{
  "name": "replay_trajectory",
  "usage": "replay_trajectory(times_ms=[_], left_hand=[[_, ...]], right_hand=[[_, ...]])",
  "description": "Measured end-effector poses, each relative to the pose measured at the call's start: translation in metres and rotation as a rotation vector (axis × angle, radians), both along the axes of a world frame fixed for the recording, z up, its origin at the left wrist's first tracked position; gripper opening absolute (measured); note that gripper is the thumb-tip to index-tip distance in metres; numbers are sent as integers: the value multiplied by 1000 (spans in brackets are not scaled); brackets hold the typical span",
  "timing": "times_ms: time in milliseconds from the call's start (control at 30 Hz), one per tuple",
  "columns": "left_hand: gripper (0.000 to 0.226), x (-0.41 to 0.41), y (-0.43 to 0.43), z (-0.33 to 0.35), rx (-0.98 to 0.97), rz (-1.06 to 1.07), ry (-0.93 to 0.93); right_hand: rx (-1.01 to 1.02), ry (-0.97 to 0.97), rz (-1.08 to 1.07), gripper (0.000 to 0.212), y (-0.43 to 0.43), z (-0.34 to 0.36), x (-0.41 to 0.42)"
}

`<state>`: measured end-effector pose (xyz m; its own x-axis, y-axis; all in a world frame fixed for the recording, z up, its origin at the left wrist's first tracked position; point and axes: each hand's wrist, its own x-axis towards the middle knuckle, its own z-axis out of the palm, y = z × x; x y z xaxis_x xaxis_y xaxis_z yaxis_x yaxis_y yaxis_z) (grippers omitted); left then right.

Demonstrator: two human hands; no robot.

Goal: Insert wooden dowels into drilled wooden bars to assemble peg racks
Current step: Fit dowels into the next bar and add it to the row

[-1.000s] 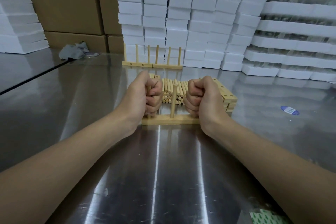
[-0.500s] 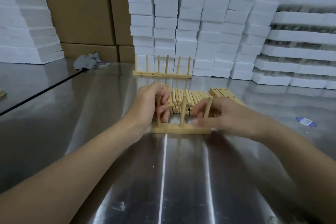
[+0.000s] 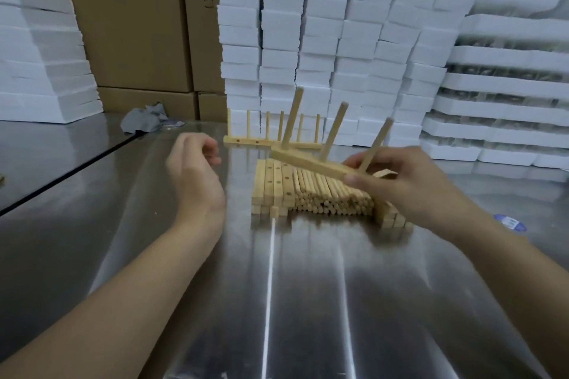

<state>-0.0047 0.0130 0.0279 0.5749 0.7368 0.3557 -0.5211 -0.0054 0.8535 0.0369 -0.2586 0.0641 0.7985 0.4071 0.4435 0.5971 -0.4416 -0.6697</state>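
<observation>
Right hand (image 3: pixel 409 184): thumb and fingers clamped on the right end of a pale square-section wooden bar (image 3: pixel 308 163). The bar is held clear of the table and tilted, with its left end higher in view. Three round wooden dowels (image 3: pixel 334 132) are seated in the bar and lean toward one o'clock. The rightmost rises just beside the gripping fingers.

Left hand (image 3: pixel 194 175): at nine o'clock of the bar and apart from it. The fingers are loosely curled, slightly parted and hold nothing. The outline is blurred.

At six o'clock of the held bar, a heap of loose pale wooden dowels (image 3: pixel 326 194) lies on the reflective stainless-steel table (image 3: pixel 277 301), cut ends toward the viewer. A stack of drilled wooden bars (image 3: pixel 272 184) touches the heap at its nine o'clock side. A second stack of bars (image 3: pixel 391 215) sits at three o'clock, partly hidden by the right hand.

At twelve o'clock a finished peg rack (image 3: pixel 246 141), six upright dowels visible, stands on the table before a wall of white foam blocks (image 3: pixel 308 24). A crumpled grey cloth (image 3: pixel 144 120) lies at ten o'clock, with brown cardboard boxes (image 3: pixel 138 24) behind it. A blue-and-white oval sticker (image 3: pixel 509 221) lies on the table at three o'clock.
</observation>
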Motion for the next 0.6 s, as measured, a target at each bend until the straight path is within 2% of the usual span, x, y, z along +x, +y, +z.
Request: replay_trajectory(times_ms=[100,200,333,467,600], left_hand=[[20,8,11,-12,44,21,90],[25,18,7,-24,122,16,156],[27,30,0,-33,226,-80,228],[33,37,3,-38,252,-97,234],[43,39,8,-42,332,-101,271]], right_hand=[[177,-32,-44,14,-7,34,25],[234,-60,-148,14,-28,57,72],[265,-24,-370,17,-71,25,148],[129,124,-512,9,-93,-51,212],[-41,198,-440,8,-93,-82,252]])
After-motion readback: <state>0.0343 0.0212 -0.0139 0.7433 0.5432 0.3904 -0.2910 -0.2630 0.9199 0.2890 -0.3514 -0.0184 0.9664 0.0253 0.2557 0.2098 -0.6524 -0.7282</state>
